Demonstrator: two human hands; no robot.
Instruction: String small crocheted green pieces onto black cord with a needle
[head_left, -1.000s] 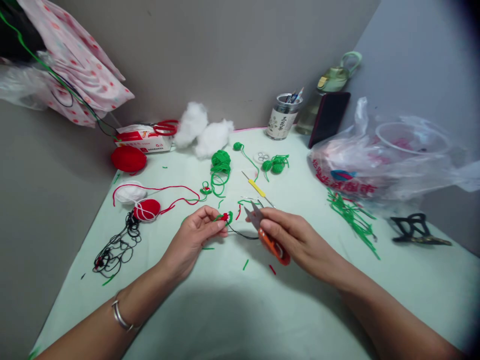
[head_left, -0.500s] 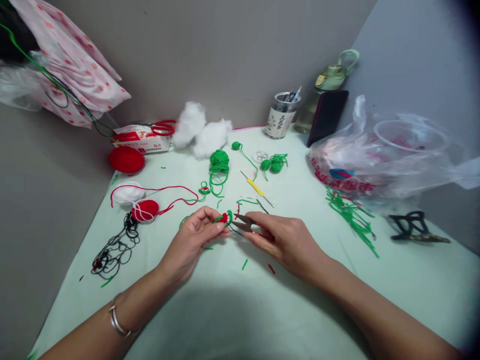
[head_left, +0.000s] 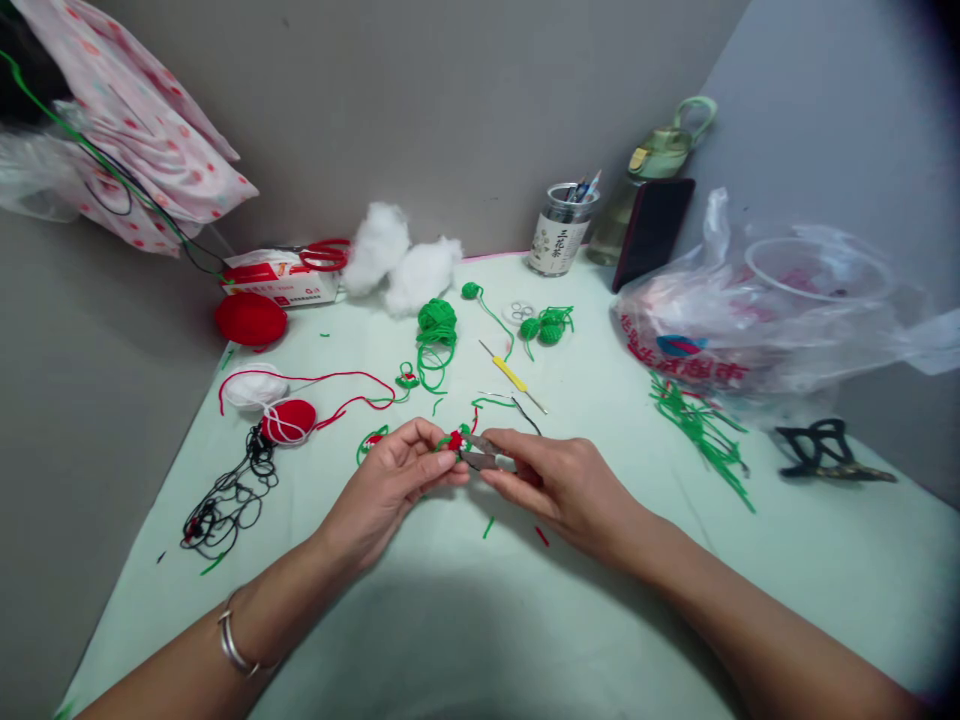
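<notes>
Head: scissors [head_left: 480,461] held; jar label [head_left: 556,246] "三花茶".

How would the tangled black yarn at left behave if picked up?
The black yarn would probably droop limply, since it lies in loose curves. Its crossing loops may come up as one snarl. It might nudge the red ball beside its top.

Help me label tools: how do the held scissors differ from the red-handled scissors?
The held scissors are in the right hand, blades parted; the red-handled scissors lie on the box. The held scissors' handles are mostly hidden; the red-handled scissors' show. Both are scissors.
</notes>
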